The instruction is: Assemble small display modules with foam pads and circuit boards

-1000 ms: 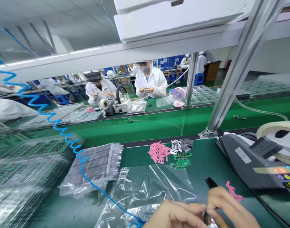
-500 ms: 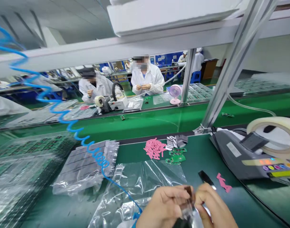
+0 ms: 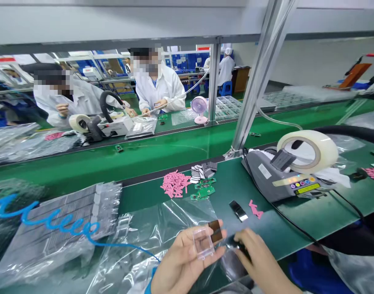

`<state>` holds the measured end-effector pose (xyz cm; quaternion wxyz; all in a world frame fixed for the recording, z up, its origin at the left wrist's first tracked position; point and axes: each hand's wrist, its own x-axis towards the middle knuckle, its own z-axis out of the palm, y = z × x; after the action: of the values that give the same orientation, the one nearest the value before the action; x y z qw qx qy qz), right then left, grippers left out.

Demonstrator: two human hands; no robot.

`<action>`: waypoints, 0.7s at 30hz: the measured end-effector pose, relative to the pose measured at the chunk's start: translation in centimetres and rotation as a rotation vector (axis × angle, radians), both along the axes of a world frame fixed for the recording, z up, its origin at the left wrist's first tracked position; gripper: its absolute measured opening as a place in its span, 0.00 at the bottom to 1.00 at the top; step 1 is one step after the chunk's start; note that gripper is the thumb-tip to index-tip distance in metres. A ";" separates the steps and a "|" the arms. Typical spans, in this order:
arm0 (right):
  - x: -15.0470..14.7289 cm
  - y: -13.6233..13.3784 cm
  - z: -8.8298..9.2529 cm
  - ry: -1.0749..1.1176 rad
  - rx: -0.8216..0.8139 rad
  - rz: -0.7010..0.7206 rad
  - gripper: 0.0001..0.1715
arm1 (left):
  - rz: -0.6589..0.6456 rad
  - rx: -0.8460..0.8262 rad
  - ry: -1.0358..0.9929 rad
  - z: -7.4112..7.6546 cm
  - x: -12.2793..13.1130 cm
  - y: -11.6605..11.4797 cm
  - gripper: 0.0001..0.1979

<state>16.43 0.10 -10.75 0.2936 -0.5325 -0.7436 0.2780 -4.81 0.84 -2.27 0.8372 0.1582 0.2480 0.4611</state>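
Parts in hand: left grip (image 3: 183,260), loosely curled, holds clear frame (image 3: 203,244) and brown film (image 3: 216,231); right grip (image 3: 256,250) pinches dark piece (image 3: 245,250); next move likely wants steadiness.

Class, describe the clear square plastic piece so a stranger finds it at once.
On the green tabletop lies a wide, shiny clear plastic sheet. Over its right side, the person's left hand holds the clear square plastic piece. Its colourless body sets it apart from the dark brown rectangle beside it.

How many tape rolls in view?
2 clear ones: one tape roll on the grey dispenser at picture right, another tape roll across on the far bench at picture left. More may be hidden in the background.
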 end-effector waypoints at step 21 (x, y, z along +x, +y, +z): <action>-2.2 3.2 9.8 0.694 -0.044 0.375 0.20 | -0.138 0.181 -0.195 1.5 1.2 -0.2 0.15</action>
<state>14.25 3.30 -0.94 0.4604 -0.2678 -0.6784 0.5061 -3.62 0.59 -0.78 0.8693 0.2041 0.1116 0.4361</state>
